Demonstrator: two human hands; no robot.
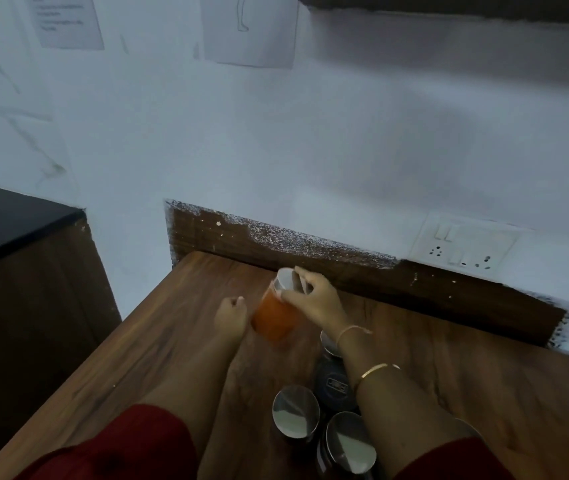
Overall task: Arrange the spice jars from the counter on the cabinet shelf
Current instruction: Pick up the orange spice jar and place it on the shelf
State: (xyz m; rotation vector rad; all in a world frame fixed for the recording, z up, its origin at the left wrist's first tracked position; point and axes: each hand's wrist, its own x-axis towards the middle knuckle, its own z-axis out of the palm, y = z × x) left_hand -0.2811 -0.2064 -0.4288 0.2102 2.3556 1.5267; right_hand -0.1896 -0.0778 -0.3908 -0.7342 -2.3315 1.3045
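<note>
My right hand (314,299) grips the silver lid of a spice jar (274,317) filled with orange powder, which hangs tilted above the wooden counter (137,358). Just left of the jar, my left hand (230,315) has its fingers curled and holds nothing; whether it touches the jar is unclear. Several more jars stand in a cluster near the front: two with shiny silver lids (296,410) (350,441), one with a dark lid (335,384), and another mostly hidden behind my right wrist (328,342). The frame is blurred.
A white wall rises behind the counter with a brown wooden backsplash (345,265). A white socket panel (463,249) sits on the wall at the right. A dark-topped cabinet (16,216) stands lower left. A dark edge, perhaps a shelf (484,8), runs along the top right.
</note>
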